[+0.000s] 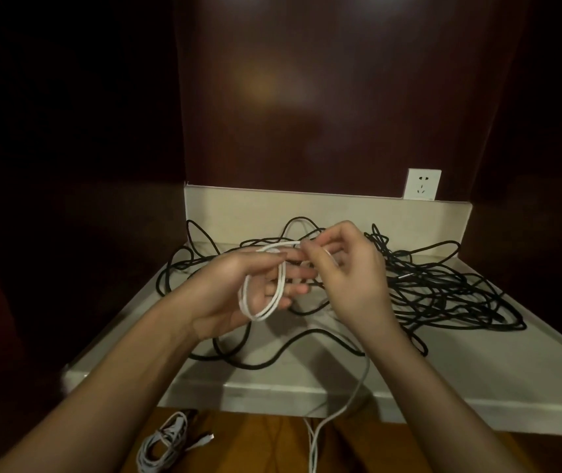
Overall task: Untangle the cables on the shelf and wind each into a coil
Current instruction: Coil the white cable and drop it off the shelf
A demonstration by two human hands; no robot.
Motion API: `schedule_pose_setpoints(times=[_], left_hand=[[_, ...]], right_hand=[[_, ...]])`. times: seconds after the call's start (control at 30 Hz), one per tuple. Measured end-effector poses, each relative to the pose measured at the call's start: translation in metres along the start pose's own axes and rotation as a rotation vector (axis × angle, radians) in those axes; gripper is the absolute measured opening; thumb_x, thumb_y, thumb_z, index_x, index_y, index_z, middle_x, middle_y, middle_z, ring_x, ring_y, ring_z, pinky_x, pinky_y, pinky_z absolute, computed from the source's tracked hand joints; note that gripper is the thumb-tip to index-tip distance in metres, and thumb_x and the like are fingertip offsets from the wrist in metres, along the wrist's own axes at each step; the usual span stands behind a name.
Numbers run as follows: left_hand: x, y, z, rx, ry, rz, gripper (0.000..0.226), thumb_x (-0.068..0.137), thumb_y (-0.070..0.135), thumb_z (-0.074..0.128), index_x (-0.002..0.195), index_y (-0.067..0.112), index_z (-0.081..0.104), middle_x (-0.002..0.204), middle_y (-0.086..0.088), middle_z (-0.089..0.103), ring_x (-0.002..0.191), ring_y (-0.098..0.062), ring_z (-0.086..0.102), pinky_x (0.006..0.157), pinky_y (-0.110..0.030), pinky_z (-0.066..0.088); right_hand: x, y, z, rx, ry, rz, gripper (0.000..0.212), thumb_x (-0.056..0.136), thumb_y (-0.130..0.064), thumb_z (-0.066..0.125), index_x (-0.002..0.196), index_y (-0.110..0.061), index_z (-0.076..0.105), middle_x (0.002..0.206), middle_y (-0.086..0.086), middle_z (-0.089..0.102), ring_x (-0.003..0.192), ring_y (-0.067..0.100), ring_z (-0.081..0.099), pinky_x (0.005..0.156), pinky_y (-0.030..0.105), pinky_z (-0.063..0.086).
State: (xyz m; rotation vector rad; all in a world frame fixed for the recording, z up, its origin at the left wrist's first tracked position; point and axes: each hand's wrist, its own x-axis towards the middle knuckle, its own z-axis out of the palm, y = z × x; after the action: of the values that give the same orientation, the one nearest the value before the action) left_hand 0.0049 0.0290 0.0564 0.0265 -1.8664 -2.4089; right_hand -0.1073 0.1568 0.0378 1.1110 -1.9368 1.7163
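Above the white shelf (477, 370), my left hand (238, 288) lies palm up and holds a few loops of a white cable (261, 310) wound around its fingers. My right hand (347, 268) pinches the same white cable just beyond the left fingertips. The cable's loose tail (358, 390) runs under my right wrist, over the shelf's front edge and down to the floor. A tangled heap of black cable (443, 295) covers the back and right of the shelf, with one black strand (272, 356) snaking towards the front.
A wound white cable bundle (163, 445) lies on the wooden floor below the shelf at the left. A white wall socket (422, 184) sits above the shelf's back rim at the right. Dark wooden panels close in the back and both sides.
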Motion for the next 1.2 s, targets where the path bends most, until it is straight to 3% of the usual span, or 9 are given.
schedule_pose_setpoints(times=[0.07,0.3,0.47,0.57,0.7,0.83,0.97,1.03,1.2], left_hand=[[0.004,0.001,0.003,-0.100,0.025,0.053,0.049,0.091,0.019,0.047,0.131,-0.006,0.056,0.129,-0.025,0.064,0.122,-0.035,0.062,0.098,-0.034,0.054],[0.012,0.001,0.018,-0.409,0.109,0.195,0.045,0.094,0.026,0.041,0.124,-0.003,0.058,0.129,-0.024,0.064,0.123,-0.032,0.061,0.100,-0.039,0.049],[0.028,0.000,0.021,-0.545,0.414,0.368,0.035,0.106,0.037,0.037,0.097,0.010,0.058,0.072,-0.007,0.059,0.067,-0.023,0.067,0.076,-0.039,0.057],[0.039,-0.009,0.013,-0.364,0.612,0.630,0.034,0.106,0.045,0.036,0.092,0.019,0.053,0.067,0.001,0.043,0.054,-0.011,0.044,0.052,-0.026,0.037],[0.047,-0.024,-0.003,0.337,0.799,0.950,0.027,0.105,0.041,0.039,0.094,0.022,0.055,0.072,0.012,0.046,0.059,-0.008,0.041,0.054,-0.025,0.035],[0.048,-0.022,-0.011,1.055,0.592,0.852,0.036,0.100,0.052,0.036,0.087,0.025,0.058,0.080,0.008,0.059,0.077,-0.012,0.057,0.070,-0.036,0.046],[0.033,-0.009,-0.002,1.041,0.190,0.527,0.059,0.097,0.068,0.025,0.083,0.028,0.066,0.078,0.007,0.068,0.079,-0.008,0.063,0.077,-0.032,0.049],[0.024,-0.004,0.003,0.955,0.013,0.455,0.043,0.099,0.062,0.031,0.092,0.044,0.069,0.091,0.018,0.072,0.093,-0.001,0.066,0.087,-0.023,0.048],[0.018,0.007,0.003,0.978,-0.185,0.282,0.044,0.090,0.055,0.061,0.113,0.018,0.068,0.106,-0.010,0.069,0.102,-0.033,0.064,0.094,-0.058,0.049]], right_hand=[[-0.005,0.005,0.005,-0.002,-0.009,-0.073,0.007,0.094,-0.020,0.066,0.091,-0.014,0.064,0.070,-0.002,0.066,0.063,0.012,0.064,0.061,0.041,0.053],[-0.033,0.018,0.023,0.097,0.024,-0.014,0.019,0.102,-0.038,0.047,0.092,-0.022,0.048,0.057,-0.003,0.046,0.046,0.008,0.039,0.044,0.033,0.030],[-0.059,0.012,0.031,-0.134,-0.387,0.027,0.017,0.106,-0.034,0.035,0.103,-0.027,0.050,0.064,-0.002,0.048,0.054,0.013,0.046,0.049,0.031,0.035],[-0.067,0.000,0.025,-0.108,-0.554,0.088,0.024,0.106,-0.034,0.037,0.090,-0.026,0.052,0.066,-0.004,0.049,0.056,0.008,0.045,0.052,0.026,0.037],[-0.063,-0.011,0.011,-0.296,-0.559,-0.028,0.023,0.105,-0.034,0.039,0.095,-0.026,0.057,0.075,-0.005,0.054,0.069,0.011,0.052,0.060,0.031,0.041],[-0.038,-0.011,-0.005,-0.520,-0.392,-0.440,0.025,0.098,-0.031,0.044,0.097,-0.019,0.066,0.088,-0.003,0.057,0.071,0.018,0.058,0.062,0.039,0.051],[-0.009,-0.014,-0.021,-0.491,-0.376,-0.639,0.020,0.091,-0.032,0.057,0.097,-0.018,0.069,0.090,0.000,0.066,0.070,0.022,0.064,0.058,0.034,0.052],[0.002,-0.015,-0.026,-0.443,-0.329,-0.638,0.023,0.087,-0.038,0.057,0.092,-0.018,0.067,0.081,-0.005,0.064,0.066,0.021,0.063,0.056,0.033,0.051],[0.016,-0.013,-0.032,-0.340,-0.362,-0.298,0.034,0.074,-0.052,0.070,0.078,-0.026,0.048,0.060,-0.010,0.054,0.058,0.016,0.051,0.053,0.033,0.040]])
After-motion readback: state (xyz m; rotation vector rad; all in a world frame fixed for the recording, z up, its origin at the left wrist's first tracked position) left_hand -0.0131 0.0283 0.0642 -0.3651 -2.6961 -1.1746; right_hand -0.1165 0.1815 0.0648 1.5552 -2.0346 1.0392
